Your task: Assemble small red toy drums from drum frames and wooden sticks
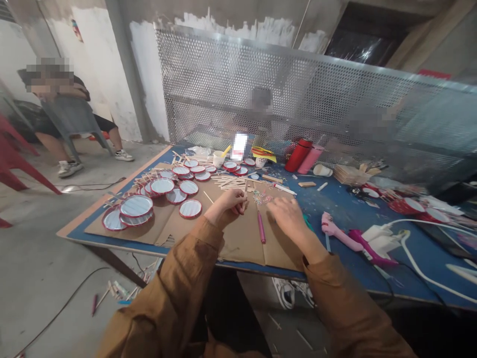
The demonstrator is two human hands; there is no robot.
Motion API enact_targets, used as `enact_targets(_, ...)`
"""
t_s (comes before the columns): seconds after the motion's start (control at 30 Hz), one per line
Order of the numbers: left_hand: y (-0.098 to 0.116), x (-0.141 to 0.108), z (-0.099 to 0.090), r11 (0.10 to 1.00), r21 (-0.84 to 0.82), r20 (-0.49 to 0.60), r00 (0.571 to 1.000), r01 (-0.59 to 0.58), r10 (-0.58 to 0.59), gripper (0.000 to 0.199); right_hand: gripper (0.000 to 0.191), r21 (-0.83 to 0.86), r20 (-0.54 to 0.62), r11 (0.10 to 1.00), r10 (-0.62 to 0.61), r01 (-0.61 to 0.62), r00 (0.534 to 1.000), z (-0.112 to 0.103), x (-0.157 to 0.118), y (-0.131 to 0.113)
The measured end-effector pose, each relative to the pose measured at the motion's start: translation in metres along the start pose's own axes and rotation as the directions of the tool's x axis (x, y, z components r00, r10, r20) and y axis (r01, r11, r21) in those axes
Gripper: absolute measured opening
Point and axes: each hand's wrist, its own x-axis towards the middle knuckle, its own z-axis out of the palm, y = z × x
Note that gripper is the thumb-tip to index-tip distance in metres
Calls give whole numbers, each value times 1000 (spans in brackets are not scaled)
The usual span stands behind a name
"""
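My left hand [233,201] is closed over the cardboard, its fingers pinched round a small thin piece I cannot make out. To its right, my right hand [285,211] reaches over small coloured bits [263,198] with its fingers bent down; whether they hold anything is hidden. Between the hands a pink pen-like tool [261,227] lies on the cardboard [238,243]. Beyond my left hand is a pile of flat wooden sticks [233,182]. Round red-rimmed discs [190,208] lie to the left, some stacked.
A pink glue gun [341,233] and white plugs with cables [382,238] are at the right. Red [298,155] and pink [311,159] bottles stand by a perforated metal screen [223,74]. A lit phone [239,146] stands at the back. A person sits at the far left.
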Motion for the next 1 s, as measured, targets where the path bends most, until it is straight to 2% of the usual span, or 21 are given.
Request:
enact_targets(0.07,1,0,0,1000,18,-9,1000,18,-18,13,20,-53,70,982,-177,181,982,-8,-6,-19)
enact_targets(0.17,1,0,2,998,50,-31,999,25,-23,14,17,-111,121,954,-265,278,957,-16,-14,-42)
enact_targets(0.3,0,-1,3,1000,19,-57,998,-13,14,13,15,-150,106,942,-285,299,953,-19,-25,-61)
enact_targets(0.43,1,-2,2,999,31,-32,999,34,-33,11,11,-145,77,932,-324,332,943,-18,-40,-71)
enact_targets(0.6,2,-3,0,997,66,-51,998,-33,37,15,17,-124,83,924,-354,362,932,-21,-50,-67)
enact_targets(0.67,1,-3,-1,996,82,-30,999,-24,27,18,13,-89,65,934,-341,345,938,-23,-52,-62)
enact_targets(0.77,-1,-7,2,998,66,-27,999,-16,17,19,14,27,-74,964,-262,265,962,-26,-49,-57)
enact_targets(0.87,-4,-12,10,993,-71,-121,989,-91,82,21,19,283,-281,947,-71,153,957,-26,-32,-56)
enact_targets(0.93,-5,-13,14,984,-138,-159,983,-111,89,19,20,514,-361,851,102,106,927,-22,-13,-57)
enact_targets(0.97,-6,-13,14,983,-148,-161,983,-107,83,18,22,641,-362,763,204,84,909,-19,-2,-58)
enact_targets(1.0,-6,-11,14,985,-144,-159,984,-100,76,16,25,769,-326,637,316,56,891,-15,9,-59)
